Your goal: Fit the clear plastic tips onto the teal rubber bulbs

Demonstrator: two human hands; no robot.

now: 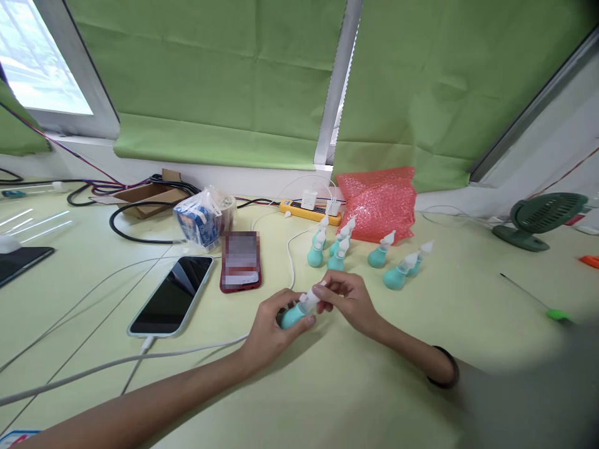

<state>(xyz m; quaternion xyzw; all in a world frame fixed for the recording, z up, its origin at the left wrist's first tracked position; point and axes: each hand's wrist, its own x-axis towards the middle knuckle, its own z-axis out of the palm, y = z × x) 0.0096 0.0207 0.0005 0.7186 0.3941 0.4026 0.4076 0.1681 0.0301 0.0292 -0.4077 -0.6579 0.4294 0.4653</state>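
My left hand point(274, 324) is closed around the teal bulb of a nasal aspirator point(292, 316), held tilted just above the table. The fingers of my right hand point(349, 300) pinch the white tip at its upper end. Beyond my hands, several more nasal aspirators stand on the table, each a teal bulb with a whitish pointed nozzle. One stands alone point(377, 257), and another point(395, 277) leans beside its neighbour to the right. A tight group, including one at the front point(336, 262), is just behind my right hand.
Left of my hands lie a plugged-in phone point(172, 296) and a red-cased phone point(241, 262), with white cables crossing the table. Farther back are a bagged blue package point(201, 221), a yellow power strip point(292, 209) and a red bubble-wrap bag point(377, 206). A green fan point(545, 212) and green-handled screwdriver point(556, 315) are right.
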